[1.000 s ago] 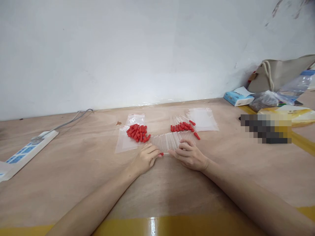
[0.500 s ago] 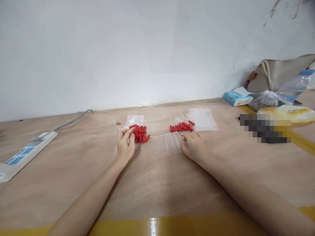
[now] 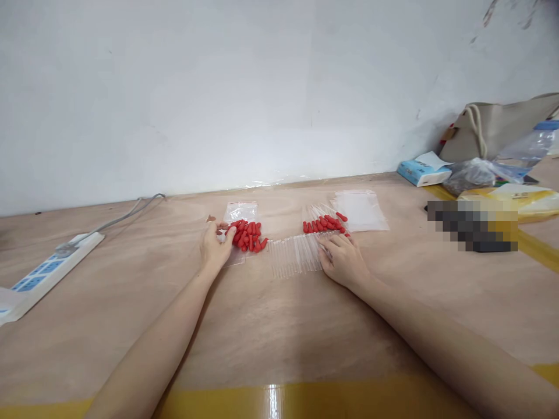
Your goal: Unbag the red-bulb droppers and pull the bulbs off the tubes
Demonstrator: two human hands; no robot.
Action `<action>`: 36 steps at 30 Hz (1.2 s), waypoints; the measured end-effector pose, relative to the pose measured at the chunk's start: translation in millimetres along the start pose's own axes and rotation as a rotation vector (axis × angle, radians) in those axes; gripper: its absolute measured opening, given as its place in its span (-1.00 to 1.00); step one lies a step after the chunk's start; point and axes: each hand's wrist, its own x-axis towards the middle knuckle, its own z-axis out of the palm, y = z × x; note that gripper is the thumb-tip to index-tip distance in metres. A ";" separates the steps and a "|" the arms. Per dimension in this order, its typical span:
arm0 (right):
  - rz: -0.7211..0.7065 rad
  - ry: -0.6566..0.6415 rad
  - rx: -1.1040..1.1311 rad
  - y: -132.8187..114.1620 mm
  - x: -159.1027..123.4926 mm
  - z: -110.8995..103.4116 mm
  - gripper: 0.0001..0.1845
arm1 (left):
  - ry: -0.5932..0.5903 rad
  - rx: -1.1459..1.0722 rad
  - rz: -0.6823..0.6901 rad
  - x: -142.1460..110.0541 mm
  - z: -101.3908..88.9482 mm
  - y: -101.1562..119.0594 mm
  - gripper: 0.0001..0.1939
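Observation:
My left hand (image 3: 213, 249) rests at the left side of a pile of red rubber dropper bulbs (image 3: 250, 235), thumb and fingers apart and touching the near bulbs. The pile lies on clear plastic bags (image 3: 241, 210). Right of it, thin glass tubes (image 3: 292, 256) lie side by side in a row. At the row's right end, my right hand (image 3: 345, 259) is closed, its bent fingertips on the tubes; the exact grip is partly hidden. Just beyond lie several droppers with red bulbs (image 3: 323, 224), their tubes pointing away. One red bulb peeks out behind my right knuckles.
White plastic bags (image 3: 362, 210) are stacked behind the right hand. A power strip (image 3: 48, 273) lies at left with its grey cable. A blue tissue pack (image 3: 423, 173), a grey bag (image 3: 502, 131), a bottle (image 3: 541, 142) and a blurred dark object (image 3: 471, 226) sit at right. A wall closes off the back.
My left hand has drawn back from over the red bulbs to the pile's left edge, fingers more curled. My right hand stays at the tubes, and a red bulb now shows behind it.

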 end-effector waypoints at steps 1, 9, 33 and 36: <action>-0.001 -0.003 0.000 -0.1 0.1 0.1 -0.78 | -0.013 0.014 0.014 -0.7 -0.1 0.8 -0.76; -0.016 -0.006 -0.009 -1.7 0.1 -0.2 -0.80 | 0.085 -0.004 0.102 -0.7 -3.1 0.4 -0.76; 0.077 0.260 -0.077 8.3 6.5 -4.2 -0.79 | -0.763 0.287 0.024 8.7 98.3 148.7 -0.63; 0.078 0.248 -0.063 8.7 5.5 -4.1 -0.80 | -0.731 0.287 0.005 12.1 97.1 147.9 -0.70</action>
